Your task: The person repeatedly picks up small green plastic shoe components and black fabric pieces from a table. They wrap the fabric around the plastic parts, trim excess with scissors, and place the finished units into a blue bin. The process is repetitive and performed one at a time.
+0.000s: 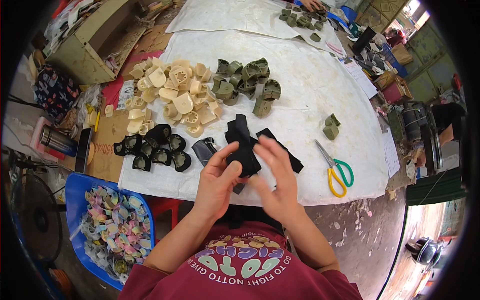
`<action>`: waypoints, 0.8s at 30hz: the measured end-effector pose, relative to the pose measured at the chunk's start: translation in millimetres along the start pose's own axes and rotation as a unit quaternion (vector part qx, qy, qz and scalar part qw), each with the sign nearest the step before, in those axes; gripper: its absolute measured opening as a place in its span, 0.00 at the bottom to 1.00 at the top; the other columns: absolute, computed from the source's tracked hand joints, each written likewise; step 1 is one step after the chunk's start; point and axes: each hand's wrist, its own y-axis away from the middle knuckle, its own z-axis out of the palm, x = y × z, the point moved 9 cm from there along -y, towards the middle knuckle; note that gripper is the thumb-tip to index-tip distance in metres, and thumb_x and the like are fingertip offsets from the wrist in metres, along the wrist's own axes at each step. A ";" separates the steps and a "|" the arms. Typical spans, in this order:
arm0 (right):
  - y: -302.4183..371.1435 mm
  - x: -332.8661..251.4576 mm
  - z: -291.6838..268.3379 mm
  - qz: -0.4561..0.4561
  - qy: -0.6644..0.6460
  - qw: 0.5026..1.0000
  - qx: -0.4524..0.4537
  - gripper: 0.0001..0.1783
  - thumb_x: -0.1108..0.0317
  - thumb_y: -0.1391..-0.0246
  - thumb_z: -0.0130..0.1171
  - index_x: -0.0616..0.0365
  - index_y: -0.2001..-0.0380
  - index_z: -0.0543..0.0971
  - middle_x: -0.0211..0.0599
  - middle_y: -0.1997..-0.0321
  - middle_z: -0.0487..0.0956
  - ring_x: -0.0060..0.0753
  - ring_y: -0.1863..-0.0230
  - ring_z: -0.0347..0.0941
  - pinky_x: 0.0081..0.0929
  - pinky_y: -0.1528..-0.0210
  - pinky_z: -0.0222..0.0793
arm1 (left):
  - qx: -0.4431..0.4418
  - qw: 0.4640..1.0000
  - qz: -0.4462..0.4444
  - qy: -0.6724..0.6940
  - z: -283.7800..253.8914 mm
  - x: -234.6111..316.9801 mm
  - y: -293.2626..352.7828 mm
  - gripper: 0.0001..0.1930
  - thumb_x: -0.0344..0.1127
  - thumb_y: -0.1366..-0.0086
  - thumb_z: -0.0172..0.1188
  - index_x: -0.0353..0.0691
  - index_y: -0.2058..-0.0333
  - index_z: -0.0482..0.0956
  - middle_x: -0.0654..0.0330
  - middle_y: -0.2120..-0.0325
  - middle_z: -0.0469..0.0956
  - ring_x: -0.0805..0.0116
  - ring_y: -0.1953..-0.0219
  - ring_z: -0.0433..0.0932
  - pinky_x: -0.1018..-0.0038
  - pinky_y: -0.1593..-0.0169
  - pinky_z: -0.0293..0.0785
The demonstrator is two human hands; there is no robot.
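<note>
Hands grip one black fabric piece (243,150): left hand (216,182) pinches its edge, right hand (275,177) steadies it above the white sheet (310,90) for handling.

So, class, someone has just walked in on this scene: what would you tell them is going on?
A person at a table covered with white sheeting holds a black piece of material in both hands: the left hand grips it from the side, the right hand is in front of it. More black pieces lie just beyond. Cream shaped parts, olive ones and black ones sit in separate heaps, and scissors with yellow and green handles lie to the right.
</note>
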 end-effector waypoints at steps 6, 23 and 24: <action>3.2 29.8 10.0 0.141 -0.171 0.975 0.017 0.14 0.74 0.44 0.57 0.61 0.53 0.78 0.38 0.54 0.79 0.30 0.55 0.76 0.24 0.55 0.72 | -0.034 0.964 0.136 -0.225 21.5 10.5 11.8 0.30 0.30 0.42 0.66 0.34 0.42 0.67 0.59 0.50 0.67 0.69 0.49 0.70 0.74 0.46 0.68; 6.7 22.6 41.0 0.206 -0.408 0.877 -0.148 0.49 0.71 0.59 0.73 0.59 0.34 0.59 0.38 0.46 0.74 0.25 0.45 0.69 0.23 0.42 0.63 | -0.188 0.966 -0.049 0.169 45.3 15.5 11.5 0.44 0.45 0.36 0.60 0.47 0.31 0.40 0.55 0.42 0.62 0.58 0.41 0.68 0.59 0.42 0.70; 7.9 24.1 42.2 0.209 -0.368 0.896 -0.138 0.46 0.72 0.60 0.73 0.57 0.36 0.64 0.35 0.47 0.75 0.23 0.51 0.71 0.19 0.51 0.69 | -0.190 0.967 -0.038 0.167 45.8 16.8 13.5 0.43 0.45 0.36 0.59 0.47 0.31 0.40 0.55 0.43 0.63 0.58 0.41 0.67 0.59 0.42 0.70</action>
